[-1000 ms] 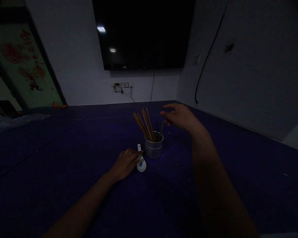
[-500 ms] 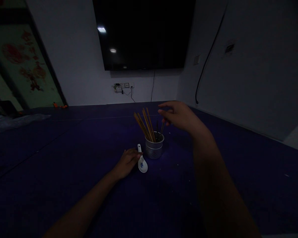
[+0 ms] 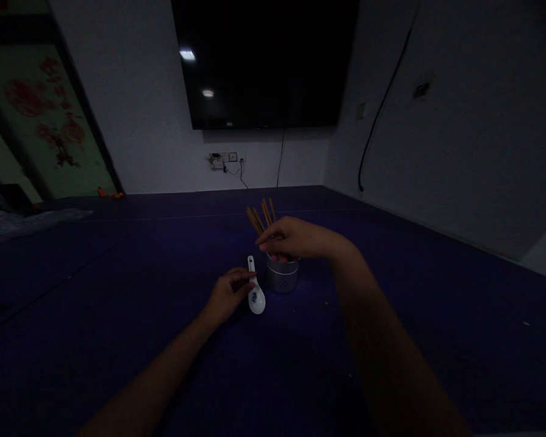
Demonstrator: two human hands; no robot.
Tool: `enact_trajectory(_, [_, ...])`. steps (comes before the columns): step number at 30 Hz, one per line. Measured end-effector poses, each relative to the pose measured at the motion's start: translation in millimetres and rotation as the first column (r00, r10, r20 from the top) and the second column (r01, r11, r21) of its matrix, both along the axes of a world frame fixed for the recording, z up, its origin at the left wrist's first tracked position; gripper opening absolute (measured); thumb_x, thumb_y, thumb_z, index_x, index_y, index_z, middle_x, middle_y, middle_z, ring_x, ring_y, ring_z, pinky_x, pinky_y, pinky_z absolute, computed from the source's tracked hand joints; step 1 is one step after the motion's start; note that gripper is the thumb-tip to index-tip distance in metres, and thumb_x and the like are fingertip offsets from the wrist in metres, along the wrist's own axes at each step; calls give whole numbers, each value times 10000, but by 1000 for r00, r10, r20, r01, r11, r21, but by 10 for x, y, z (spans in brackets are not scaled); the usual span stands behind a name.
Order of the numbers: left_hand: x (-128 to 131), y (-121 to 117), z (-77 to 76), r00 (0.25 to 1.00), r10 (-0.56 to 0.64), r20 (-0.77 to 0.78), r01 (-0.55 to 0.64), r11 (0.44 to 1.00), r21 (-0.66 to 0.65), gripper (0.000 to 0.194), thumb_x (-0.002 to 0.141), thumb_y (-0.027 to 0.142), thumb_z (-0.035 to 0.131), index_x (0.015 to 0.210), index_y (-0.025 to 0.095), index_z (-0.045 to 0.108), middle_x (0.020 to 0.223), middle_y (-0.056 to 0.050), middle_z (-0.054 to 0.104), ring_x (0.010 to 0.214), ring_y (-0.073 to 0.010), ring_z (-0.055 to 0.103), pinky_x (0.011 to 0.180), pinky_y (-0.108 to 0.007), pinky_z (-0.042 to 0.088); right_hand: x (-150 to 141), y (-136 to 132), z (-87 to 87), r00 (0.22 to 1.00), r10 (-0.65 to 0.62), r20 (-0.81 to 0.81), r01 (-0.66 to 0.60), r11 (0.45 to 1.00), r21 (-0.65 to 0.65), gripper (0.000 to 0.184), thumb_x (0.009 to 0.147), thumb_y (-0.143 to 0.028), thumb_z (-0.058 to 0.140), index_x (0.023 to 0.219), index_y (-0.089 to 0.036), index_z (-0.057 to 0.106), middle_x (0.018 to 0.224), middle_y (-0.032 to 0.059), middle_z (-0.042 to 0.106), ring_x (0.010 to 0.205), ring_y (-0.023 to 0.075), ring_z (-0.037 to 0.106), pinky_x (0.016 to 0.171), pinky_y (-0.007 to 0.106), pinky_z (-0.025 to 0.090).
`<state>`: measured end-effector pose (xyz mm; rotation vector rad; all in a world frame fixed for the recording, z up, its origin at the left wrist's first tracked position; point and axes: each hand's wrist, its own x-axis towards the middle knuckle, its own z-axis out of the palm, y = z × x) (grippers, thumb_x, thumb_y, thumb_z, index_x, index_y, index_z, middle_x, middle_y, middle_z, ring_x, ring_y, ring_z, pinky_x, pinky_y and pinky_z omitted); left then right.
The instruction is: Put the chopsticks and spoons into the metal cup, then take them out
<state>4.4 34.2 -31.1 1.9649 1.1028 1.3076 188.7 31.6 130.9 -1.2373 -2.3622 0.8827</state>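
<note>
My left hand (image 3: 229, 295) is closed on a white soup spoon (image 3: 256, 300) with a blue mark in its bowl, thumb and forefinger at the handle. The spoon is low over the purple surface, its bowl toward me; whether it touches down I cannot tell. Just right of it stands a metal utensil holder (image 3: 283, 279) with several wooden chopsticks (image 3: 256, 221). Over the holder's rim hangs my right hand (image 3: 289, 238), fingers reaching left and a little apart, with nothing visible between thumb and forefinger. It hides the holder's mouth and the dark utensils there.
A large purple surface (image 3: 131, 273) spreads around the holder, with small white specks on it. Crumpled clear plastic (image 3: 36, 223) lies at the far left, and an orange item (image 3: 102, 192) near the door. A television (image 3: 268, 67) hangs on the back wall above power sockets (image 3: 227, 157).
My right hand has come down and left from beside the holder's utensils to over its mouth. The soup spoon, in my left hand, has shifted slightly left and away from me.
</note>
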Motion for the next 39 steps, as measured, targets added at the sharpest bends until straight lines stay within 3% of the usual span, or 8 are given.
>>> enact_trajectory(8, [80,-42,108,978,113,175,-125,990,59,147,752,286,608,790,176,699,854,-58,664,777,-150,627,695,-289,518,-124,157,-208,995,53,86,-63,990,123,289,767,-196,595,1041,-120,651,553,-7,605,427,73,502,453,181,370])
enact_trajectory(13, [153,-102,189,972,93,216,-118,987,108,102,740,254,614,726,179,682,826,-47,667,770,-147,627,730,-305,518,-158,187,-267,987,125,98,-137,982,132,148,784,-189,565,814,-113,688,546,0,599,427,66,499,454,177,364])
enact_trajectory(18, [197,-146,217,967,71,243,-95,992,85,124,737,275,613,677,167,616,833,-44,655,764,-138,621,698,-275,508,-163,185,-231,988,130,84,-148,957,250,155,787,-169,556,677,-115,650,523,-9,576,444,63,499,480,177,364])
enact_trajectory(23, [137,-135,187,928,140,346,-131,990,-48,252,731,398,618,741,186,483,796,-14,646,689,-126,609,594,-235,480,-35,119,-76,986,20,-166,40,936,349,175,837,-221,510,766,-130,641,569,-14,574,478,64,497,505,188,369])
enact_trajectory(27, [48,-54,67,970,169,173,-160,985,-65,302,792,456,521,706,168,548,703,-17,634,647,-127,583,581,-233,448,160,100,28,906,-136,-401,304,869,390,189,854,-238,488,822,-124,636,592,3,574,505,84,511,497,202,378])
enact_trajectory(30, [-1,7,-33,978,201,48,-199,979,-49,341,798,462,502,648,165,574,613,-5,602,588,-121,554,549,-224,418,298,127,47,865,-227,-447,432,790,434,180,843,-252,508,808,-129,633,599,9,590,487,86,510,494,211,384])
enact_trajectory(35, [-58,19,-82,971,239,15,-238,970,-54,342,796,456,487,623,171,562,591,-2,592,584,-126,555,544,-222,410,392,188,6,863,-290,-413,476,739,477,157,820,-225,533,775,-119,640,593,20,610,455,88,518,474,218,394])
enact_trajectory(39, [-90,-2,-57,968,250,12,-249,967,-54,336,787,451,496,610,172,557,580,0,588,561,-122,546,536,-221,402,357,219,-35,891,-293,-346,431,785,445,156,821,-191,525,767,-110,647,590,29,620,481,91,556,479,207,411])
